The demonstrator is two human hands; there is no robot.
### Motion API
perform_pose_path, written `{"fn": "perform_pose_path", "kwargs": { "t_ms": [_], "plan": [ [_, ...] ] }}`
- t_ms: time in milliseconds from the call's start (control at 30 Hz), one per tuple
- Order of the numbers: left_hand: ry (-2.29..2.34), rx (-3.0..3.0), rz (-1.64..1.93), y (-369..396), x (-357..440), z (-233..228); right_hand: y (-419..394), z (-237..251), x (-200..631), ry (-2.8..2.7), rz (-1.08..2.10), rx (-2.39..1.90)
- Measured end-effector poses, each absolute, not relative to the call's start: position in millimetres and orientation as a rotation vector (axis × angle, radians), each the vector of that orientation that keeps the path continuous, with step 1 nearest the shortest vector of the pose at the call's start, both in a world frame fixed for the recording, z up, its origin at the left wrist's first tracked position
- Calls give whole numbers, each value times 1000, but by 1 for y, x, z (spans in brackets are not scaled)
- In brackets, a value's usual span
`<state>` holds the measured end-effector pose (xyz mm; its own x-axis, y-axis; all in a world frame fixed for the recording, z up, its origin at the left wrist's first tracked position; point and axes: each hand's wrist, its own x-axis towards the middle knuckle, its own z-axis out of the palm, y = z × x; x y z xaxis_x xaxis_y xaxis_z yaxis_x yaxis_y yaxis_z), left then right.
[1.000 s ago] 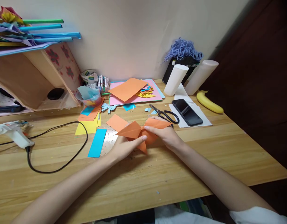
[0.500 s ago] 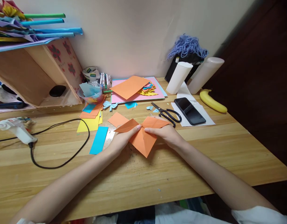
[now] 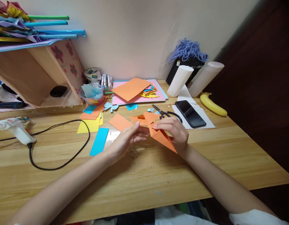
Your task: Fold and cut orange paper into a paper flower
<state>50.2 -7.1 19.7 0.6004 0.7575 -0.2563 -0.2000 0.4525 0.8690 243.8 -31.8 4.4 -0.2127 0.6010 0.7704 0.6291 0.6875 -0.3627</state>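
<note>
Orange paper fold held between both hands

Above the bench (image 3: 205,162), the right hand (image 3: 174,131) pinches the folded orange paper (image 3: 158,132). The left hand (image 3: 127,140) touches its left side with loose, extended fingers. Scissors (image 3: 169,115) lie just behind.

Bare forearms, with a white sleeve (image 3: 254,216) (lower right corner only).

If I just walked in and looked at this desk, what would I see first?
You'd first spot the folded orange paper in the middle of the wooden desk, with the right hand gripping it and the left hand beside it. Behind it lie more coloured sheets by the wall. To the right are black scissors, a phone and a yellow banana.
</note>
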Motion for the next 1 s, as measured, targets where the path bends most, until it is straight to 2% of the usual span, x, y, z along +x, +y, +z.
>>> {"fn": "perform_pose_path", "kwargs": {
  "t_ms": [200,333,433,567,667,733,900,1000],
  "plan": [
    [778,1001,736,-8,49,17,-28,0,236,-2048,-293,-867],
    [814,1053,807,0,45,16,-21,3,241,-1989,-154,-1051],
    [835,1101,818,4,43,18,-14,4,244,-1681,255,-1226],
    [854,1160,796,5,41,18,-8,6,244,-1226,1075,-1226],
    [916,1216,746,4,41,16,-9,8,243,-1081,1396,-1174],
    [954,1259,712,4,42,16,-10,8,242,-1080,1427,-1189],
    [1033,1360,634,4,43,14,-13,2,238,-1164,1187,-1299],
    [1023,1379,597,4,43,12,-13,-1,235,-1156,1147,-1314]
  ]
}}
